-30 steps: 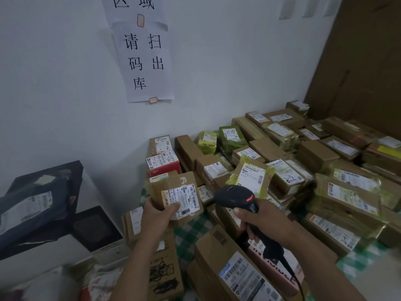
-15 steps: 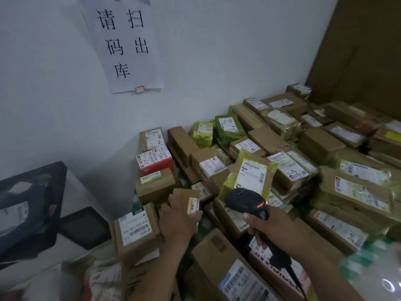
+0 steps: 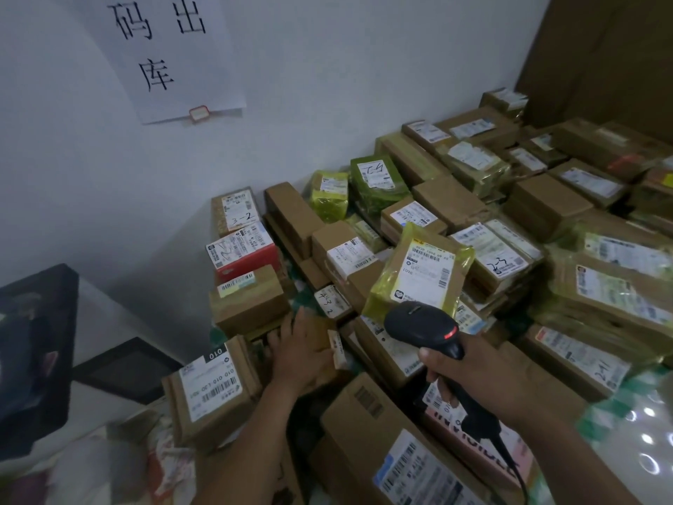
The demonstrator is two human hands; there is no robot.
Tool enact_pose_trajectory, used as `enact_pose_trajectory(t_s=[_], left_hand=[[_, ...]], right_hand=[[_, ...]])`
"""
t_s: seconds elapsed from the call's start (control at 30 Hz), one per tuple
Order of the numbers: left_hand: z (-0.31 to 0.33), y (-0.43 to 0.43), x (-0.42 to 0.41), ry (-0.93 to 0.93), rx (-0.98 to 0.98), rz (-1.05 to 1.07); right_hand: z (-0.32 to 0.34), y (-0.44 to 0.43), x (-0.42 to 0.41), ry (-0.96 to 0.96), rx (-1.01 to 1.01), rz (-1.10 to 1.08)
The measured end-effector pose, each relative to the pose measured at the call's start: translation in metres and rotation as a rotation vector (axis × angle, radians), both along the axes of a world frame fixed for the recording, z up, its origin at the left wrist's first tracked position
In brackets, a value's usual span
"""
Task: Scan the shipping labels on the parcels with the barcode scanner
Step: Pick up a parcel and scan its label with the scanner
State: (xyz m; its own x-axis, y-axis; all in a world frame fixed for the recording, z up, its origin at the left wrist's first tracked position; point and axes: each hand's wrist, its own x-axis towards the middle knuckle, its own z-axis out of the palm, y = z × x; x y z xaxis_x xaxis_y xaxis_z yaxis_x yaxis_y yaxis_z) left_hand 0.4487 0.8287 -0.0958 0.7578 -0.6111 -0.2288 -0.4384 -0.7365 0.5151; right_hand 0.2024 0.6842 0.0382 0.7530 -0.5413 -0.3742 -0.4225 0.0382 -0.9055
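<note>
Right grip (image 3: pixel 471 373) wraps the scanner (image 3: pixel 418 328) handle; left grip (image 3: pixel 298 355) lies spread, fingers fairly straight, on a small box (image 3: pixel 318 334) beneath it. The box looks light and stiff, best pinched by its sides.

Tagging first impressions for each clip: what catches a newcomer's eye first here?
A heap of labelled parcels fills the centre and right, against the white wall. In front, the right hand grips a black barcode scanner with a red light, facing a yellow-green bagged parcel; the left hand rests on a small brown parcel at lower centre.
</note>
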Motion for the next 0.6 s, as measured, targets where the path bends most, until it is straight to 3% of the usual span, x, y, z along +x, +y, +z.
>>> enact_pose_trajectory(t_s=[0.23, 0.33, 0.5, 0.6], left_hand=[[-0.016, -0.014, -0.011, 0.145, -0.111, 0.123], [-0.017, -0.020, -0.013, 0.188, -0.175, 0.068], [0.019, -0.030, -0.023, 0.153, -0.402, 0.029], [0.055, -0.043, -0.037, 0.163, -0.515, 0.040]], right_hand=[[-0.004, -0.002, -0.001, 0.042, -0.059, 0.004], [-0.002, -0.002, -0.004, 0.043, -0.083, -0.002], [0.003, -0.004, -0.012, -0.010, -0.104, -0.062], [0.003, -0.009, -0.015, -0.069, -0.114, -0.236]])
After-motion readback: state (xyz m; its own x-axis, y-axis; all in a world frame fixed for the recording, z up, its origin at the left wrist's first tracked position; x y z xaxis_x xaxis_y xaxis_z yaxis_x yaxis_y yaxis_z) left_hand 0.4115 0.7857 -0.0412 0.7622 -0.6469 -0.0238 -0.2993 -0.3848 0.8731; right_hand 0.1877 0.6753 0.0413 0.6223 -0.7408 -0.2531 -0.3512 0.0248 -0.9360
